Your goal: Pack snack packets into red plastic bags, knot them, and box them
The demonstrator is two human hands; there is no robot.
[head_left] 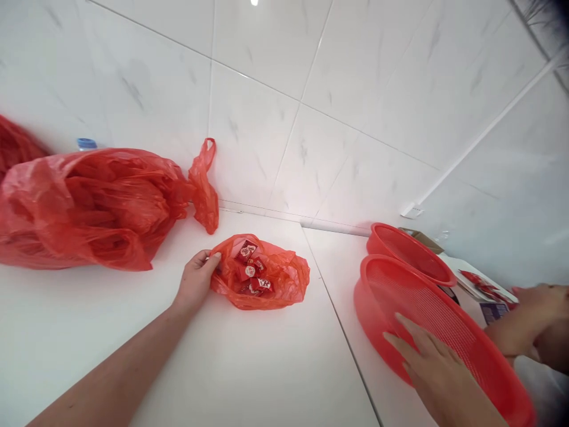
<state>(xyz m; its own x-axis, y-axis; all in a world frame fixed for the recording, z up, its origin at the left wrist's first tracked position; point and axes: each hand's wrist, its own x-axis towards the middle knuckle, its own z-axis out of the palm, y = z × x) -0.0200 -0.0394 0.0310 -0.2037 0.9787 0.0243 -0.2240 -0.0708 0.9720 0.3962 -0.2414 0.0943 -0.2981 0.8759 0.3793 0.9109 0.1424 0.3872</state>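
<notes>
Pinched between the fingers of my left hand [199,277] is the left rim of a small red plastic bag [284,279]. The bag lies open on the white table, and several red wrapped packets [252,270] show inside it. At the right, my right hand [431,362] is over the near side of a large red mesh basket [427,308], its fingers apart and nothing visible in them. Whether the fingertips touch the basket, I cannot tell.
A large red plastic bag [111,207] lies at the left, beside a smaller knotted one [205,190]. Behind it a blue bottle cap [86,143] shows. Another red basket [411,255] stands by the tiled wall. Another person's arm [528,320] is at the far right.
</notes>
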